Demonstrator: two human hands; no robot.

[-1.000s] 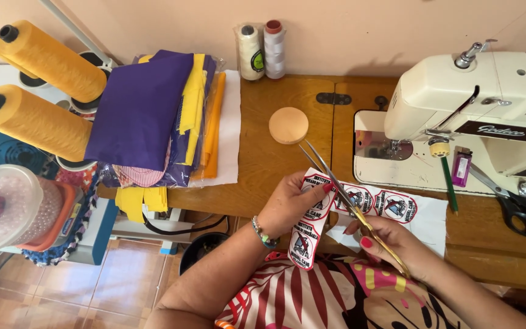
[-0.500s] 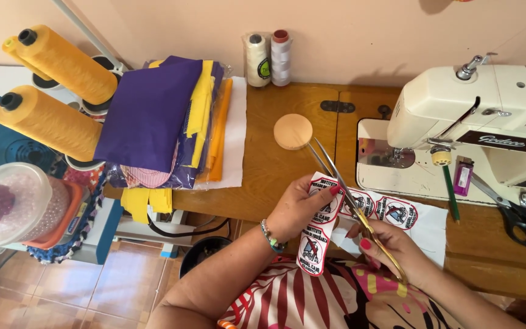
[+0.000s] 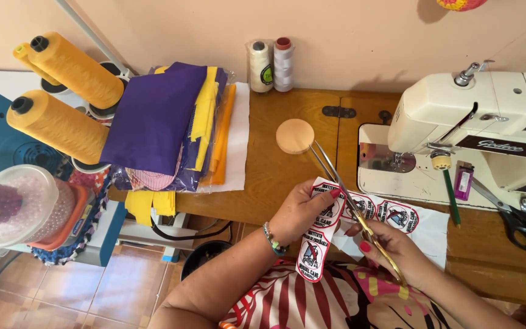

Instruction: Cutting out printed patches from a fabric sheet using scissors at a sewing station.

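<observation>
My left hand (image 3: 299,213) pinches a white fabric strip of printed shield-shaped patches (image 3: 315,244) that hangs down over my lap. My right hand (image 3: 394,253) grips gold-handled scissors (image 3: 351,207), whose long blades point up and left across the strip, their tips near a round tan disc (image 3: 294,135) on the wooden table (image 3: 275,176). More of the patch fabric (image 3: 397,216) lies flat on the table to the right of the blades.
A cream sewing machine (image 3: 476,131) stands at right, with black-handled scissors (image 3: 515,219), a green pencil (image 3: 450,192) and a purple lighter (image 3: 462,181) beside it. Stacked purple and yellow cloth (image 3: 165,122), yellow thread cones (image 3: 62,122) and two thread spools (image 3: 272,64) lie left and back.
Both hands and the scissors have stayed about where they were; the strip has shifted slightly in my left hand. The view has drifted a little.
</observation>
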